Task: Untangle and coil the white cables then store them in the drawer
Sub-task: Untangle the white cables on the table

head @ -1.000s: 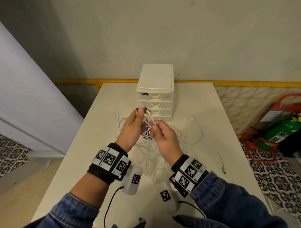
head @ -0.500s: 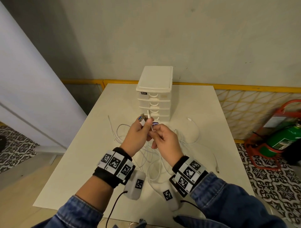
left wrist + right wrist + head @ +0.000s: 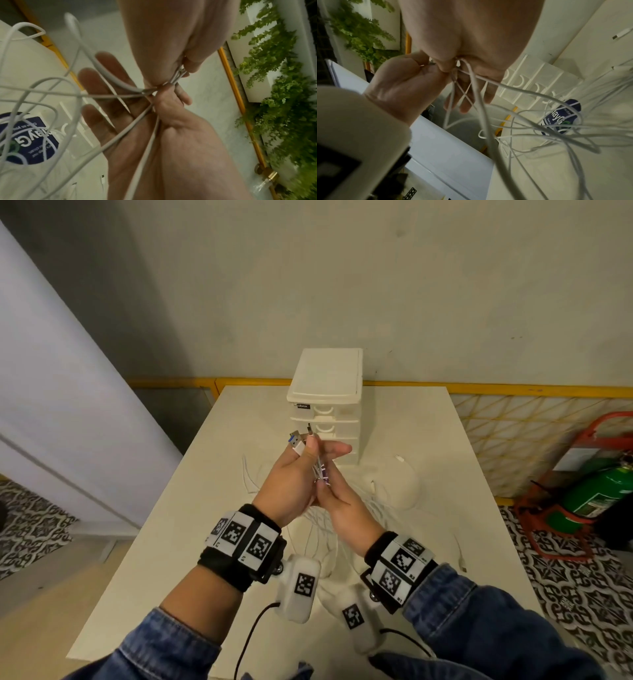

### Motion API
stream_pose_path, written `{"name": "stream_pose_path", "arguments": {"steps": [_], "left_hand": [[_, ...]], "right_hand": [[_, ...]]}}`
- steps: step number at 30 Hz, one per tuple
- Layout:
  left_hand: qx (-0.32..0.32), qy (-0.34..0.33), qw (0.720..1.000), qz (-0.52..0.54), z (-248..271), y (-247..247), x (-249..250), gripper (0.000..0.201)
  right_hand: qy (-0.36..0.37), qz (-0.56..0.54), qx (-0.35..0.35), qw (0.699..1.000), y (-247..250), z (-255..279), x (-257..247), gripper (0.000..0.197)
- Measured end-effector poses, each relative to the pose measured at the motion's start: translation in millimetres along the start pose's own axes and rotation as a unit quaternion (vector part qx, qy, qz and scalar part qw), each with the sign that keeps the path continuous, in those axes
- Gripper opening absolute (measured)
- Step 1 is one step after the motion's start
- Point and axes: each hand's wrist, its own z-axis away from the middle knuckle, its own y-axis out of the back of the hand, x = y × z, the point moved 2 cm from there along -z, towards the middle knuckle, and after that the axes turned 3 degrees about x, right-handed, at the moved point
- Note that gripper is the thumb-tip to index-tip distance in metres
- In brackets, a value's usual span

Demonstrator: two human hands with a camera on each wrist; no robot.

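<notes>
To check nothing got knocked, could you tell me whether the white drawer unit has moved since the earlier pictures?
No. The white drawer unit still stands at the far edge of the table, against the yellow rail.

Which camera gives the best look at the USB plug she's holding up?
The head view: the USB plug sticks up clear above the left hand. Both wrist views show only white cables running into the hands; the plug itself is hidden.

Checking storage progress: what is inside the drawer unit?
The drawer unit has every visible drawer shut, so contents are hidden. The white cables lie outside on the table.
</notes>
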Motion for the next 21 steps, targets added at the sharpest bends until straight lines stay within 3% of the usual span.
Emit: {"name": "stream_pose_path", "arguments": {"steps": [4, 7, 11, 14, 16, 18, 20, 21], "left_hand": [[-0.019, -0.051, 0.999, -0.001, -17.5, 18.3, 9.6, 0.034], [-0.005, -0.095, 0.995, -0.022, -28.6, 34.6, 12.6, 0.029], [0.076, -0.075, 0.994, -0.014, -33.9, 51.5, 7.0, 0.017], [0.136, -0.034, 0.987, -0.074, -39.8, 68.6, -6.0, 0.048], [0.171, -0.026, 0.967, -0.189, -45.2, 81.7, -14.2, 0.085], [0.200, -0.103, 0.912, -0.344, -48.1, 93.6, -13.8, 0.097], [0.140, -0.222, 0.870, -0.417, -49.7, 91.4, -8.0, 0.070], [0.080, -0.246, 0.875, -0.409, -49.7, 86.9, -7.0, 0.052]], "right_hand": [[-0.019, -0.025, 0.047, 0.998, 0.5, -10.2, 3.0, 0.039], [-0.003, 0.018, 0.046, 0.999, -2.3, -18.2, 11.7, 0.024], [-0.016, 0.076, 0.069, 0.995, -3.0, -28.6, 13.0, 0.024], [-0.006, 0.172, 0.096, 0.980, 3.7, -38.7, 12.7, 0.028], [-0.008, 0.247, 0.090, 0.965, 8.0, -44.5, 14.3, 0.024], [-0.011, 0.303, 0.072, 0.950, 9.2, -48.3, 17.0, 0.024], [0.005, 0.342, 0.051, 0.939, 6.7, -52.1, 19.0, 0.025], [0.018, 0.353, 0.042, 0.935, 4.1, -53.2, 18.8, 0.024]]}}
